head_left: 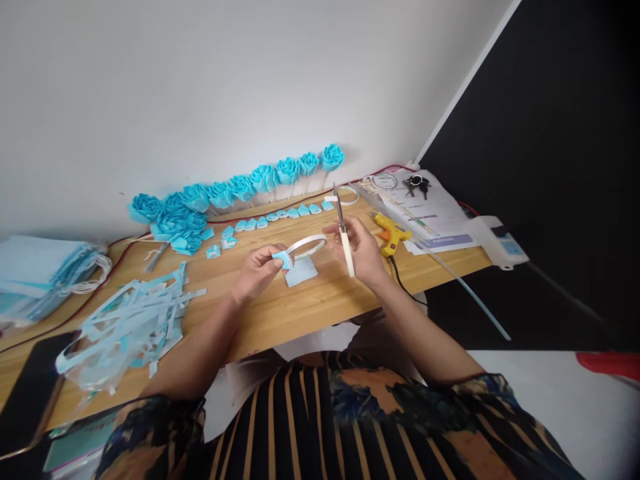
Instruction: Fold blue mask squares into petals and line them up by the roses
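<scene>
My left hand pinches a small folded light-blue piece between thumb and fingers. A thin roll of white tape stands on edge between my hands, its near end against the blue piece. In my right hand is a pair of scissors with a white handle, blades pointing up and away. The fingertips of that hand come close to the tape roll; whether they touch it I cannot tell. Below the roll, a flat light-blue square lies on the wooden table.
Blue fabric flowers line the wall, with folded blue pieces before them. Cut strips, a phone and stacked blue sheets are left. A yellow glue gun, another tape roll, papers and keys lie right.
</scene>
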### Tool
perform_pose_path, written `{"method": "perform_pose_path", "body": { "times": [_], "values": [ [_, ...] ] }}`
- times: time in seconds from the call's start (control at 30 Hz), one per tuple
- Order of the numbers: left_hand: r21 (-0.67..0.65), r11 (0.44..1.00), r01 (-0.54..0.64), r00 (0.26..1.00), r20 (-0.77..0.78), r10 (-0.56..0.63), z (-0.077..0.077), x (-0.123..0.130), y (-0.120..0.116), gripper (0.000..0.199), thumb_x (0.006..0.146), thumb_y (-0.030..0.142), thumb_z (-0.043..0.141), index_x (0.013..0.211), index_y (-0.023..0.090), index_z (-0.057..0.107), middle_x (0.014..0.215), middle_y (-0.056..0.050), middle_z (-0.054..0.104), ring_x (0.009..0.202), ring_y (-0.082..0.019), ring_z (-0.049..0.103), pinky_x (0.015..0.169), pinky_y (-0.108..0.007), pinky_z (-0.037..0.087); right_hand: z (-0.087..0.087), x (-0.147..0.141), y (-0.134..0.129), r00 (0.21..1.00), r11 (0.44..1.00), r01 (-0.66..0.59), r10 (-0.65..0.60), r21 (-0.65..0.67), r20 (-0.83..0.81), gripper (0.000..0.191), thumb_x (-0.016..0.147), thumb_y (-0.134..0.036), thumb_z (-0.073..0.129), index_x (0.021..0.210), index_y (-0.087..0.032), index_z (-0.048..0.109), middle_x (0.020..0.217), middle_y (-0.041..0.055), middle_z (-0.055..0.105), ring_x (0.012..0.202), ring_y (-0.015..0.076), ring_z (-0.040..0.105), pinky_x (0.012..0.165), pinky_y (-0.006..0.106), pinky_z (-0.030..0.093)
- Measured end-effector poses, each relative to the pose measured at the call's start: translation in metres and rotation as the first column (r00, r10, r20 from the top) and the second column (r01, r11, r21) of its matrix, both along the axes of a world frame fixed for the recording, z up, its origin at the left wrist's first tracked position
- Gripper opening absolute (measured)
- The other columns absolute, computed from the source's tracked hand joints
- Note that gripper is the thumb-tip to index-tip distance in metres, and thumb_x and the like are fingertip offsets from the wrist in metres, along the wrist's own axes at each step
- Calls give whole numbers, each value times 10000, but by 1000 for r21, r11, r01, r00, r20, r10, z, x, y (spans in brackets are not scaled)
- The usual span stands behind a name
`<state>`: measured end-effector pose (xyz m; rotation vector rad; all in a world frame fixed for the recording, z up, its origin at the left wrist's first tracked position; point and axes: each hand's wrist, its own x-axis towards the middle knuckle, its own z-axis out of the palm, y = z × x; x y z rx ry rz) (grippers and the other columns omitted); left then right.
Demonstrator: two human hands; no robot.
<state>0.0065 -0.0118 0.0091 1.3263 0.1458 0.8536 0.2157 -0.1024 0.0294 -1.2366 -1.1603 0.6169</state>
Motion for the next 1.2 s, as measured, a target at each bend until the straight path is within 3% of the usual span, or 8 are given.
{"method": "perform_pose_path", "body": {
  "times": [0.2,0.27,0.4,0.47,0.57,0.73,0.9,1.2],
  "values": [
    [87,995,49,995,-95,-41,-2,-4,1,206,852,356,690,798,160,658,855,-56,649,737,-139,595,644,-267,488,-2,9,11,965,999,39,-44,24,258,369,766,-276,690,1120,-212,610,889,21,702,754,165,637,706,309,519],
    [135,987,92,984,-163,-70,2,-5,0,187,860,336,682,817,156,661,980,-81,658,759,-135,607,626,-258,501,-1,15,11,887,993,72,-108,97,449,335,785,-200,639,1120,-209,623,908,28,707,769,174,639,729,316,513],
    [281,955,92,974,-224,-27,12,-2,-6,148,855,296,688,830,152,666,1076,-114,666,919,-175,642,706,-269,525,3,20,10,655,979,-31,-131,200,744,360,787,-111,575,1126,-216,638,908,45,710,818,203,642,748,326,503],
    [370,925,90,969,-247,5,15,1,-10,138,868,289,667,850,152,677,1031,-114,693,933,-181,651,761,-293,524,5,18,11,608,975,-64,-133,215,782,366,797,-101,555,1137,-208,635,895,51,711,815,206,646,739,326,506],
    [479,877,22,948,-290,134,15,4,-12,157,878,294,639,838,148,679,891,-91,717,798,-153,646,710,-281,508,9,14,11,631,978,-89,-90,188,770,381,808,-103,543,1166,-207,623,959,57,725,853,203,666,768,326,523],
    [708,679,-195,865,-202,459,11,5,-7,115,851,252,633,787,163,669,846,-65,726,673,-122,607,600,-245,459,9,9,2,769,994,35,-91,100,633,372,840,-199,599,1209,-243,590,1042,41,730,864,192,693,765,321,551],
    [869,450,-205,850,-70,522,6,6,-7,87,857,198,592,843,181,675,899,-77,743,853,-185,681,764,-327,530,3,-7,-8,766,988,53,-133,144,629,394,840,-259,665,1224,-249,578,1041,42,723,858,193,689,787,328,555],
    [942,282,-180,832,-7,555,4,6,-10,97,871,175,568,870,182,665,921,-74,745,816,-189,659,721,-313,510,3,-18,-5,679,981,6,-146,194,719,345,868,-230,632,1211,-220,590,1036,73,717,920,213,678,828,337,538]
  ]
}}
